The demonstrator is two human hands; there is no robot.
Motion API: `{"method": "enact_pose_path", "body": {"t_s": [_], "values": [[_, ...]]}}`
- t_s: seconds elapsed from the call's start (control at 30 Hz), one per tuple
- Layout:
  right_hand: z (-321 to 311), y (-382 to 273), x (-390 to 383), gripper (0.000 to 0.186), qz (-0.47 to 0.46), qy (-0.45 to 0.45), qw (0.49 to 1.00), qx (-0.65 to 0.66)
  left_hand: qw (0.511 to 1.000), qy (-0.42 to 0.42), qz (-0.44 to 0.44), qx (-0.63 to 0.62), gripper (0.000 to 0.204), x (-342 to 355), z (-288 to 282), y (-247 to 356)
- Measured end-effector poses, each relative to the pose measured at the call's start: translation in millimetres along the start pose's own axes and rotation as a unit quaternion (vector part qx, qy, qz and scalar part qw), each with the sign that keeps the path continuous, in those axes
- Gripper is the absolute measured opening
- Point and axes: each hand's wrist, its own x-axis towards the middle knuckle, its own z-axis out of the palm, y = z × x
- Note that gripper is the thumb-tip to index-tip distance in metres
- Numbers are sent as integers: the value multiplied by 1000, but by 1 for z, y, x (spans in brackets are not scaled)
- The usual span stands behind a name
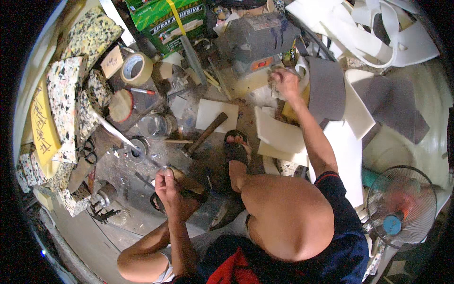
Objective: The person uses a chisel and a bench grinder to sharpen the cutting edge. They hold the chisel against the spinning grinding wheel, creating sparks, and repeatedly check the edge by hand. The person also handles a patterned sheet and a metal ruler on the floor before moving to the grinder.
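My left hand [168,187] is raised above the floor in front of my bent left leg. Its thumb and fingers are pinched together, and what they hold is too small to make out. My right hand [285,83] is stretched far forward, its fingers curled, just in front of a grey metal machine [257,38] with an orange switch. Whatever lies within those fingers is hidden. Beside that hand is a curled white strip [302,68]. Between my hands lie a wooden-handled tool [208,134], a square cream sheet [217,115] and a curved cream foam piece [280,128].
At the left are speckled foam blocks [66,94], a tape roll [136,68], a glass jar [158,125], a red pen [142,91] and scissors [88,151]. A green box [163,23] stands at the back. Grey sheets [326,90], white foam offcuts [340,23] and a fan [402,206] occupy the right.
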Motion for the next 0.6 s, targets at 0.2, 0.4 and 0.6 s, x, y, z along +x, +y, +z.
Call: {"method": "enact_pose_path", "body": {"t_s": [0.2,0.4,0.6], "values": [[35,-11,14,36,-54,-83,995,-19,988,-37,-17,149,25,11,-13,-5],[19,-15,33,34,-98,-132,983,82,987,-34,82,131,28,36,-28,-6],[-15,-66,-8,33,-127,-242,950,152,986,-14,138,93,23,20,-34,-13]]}}
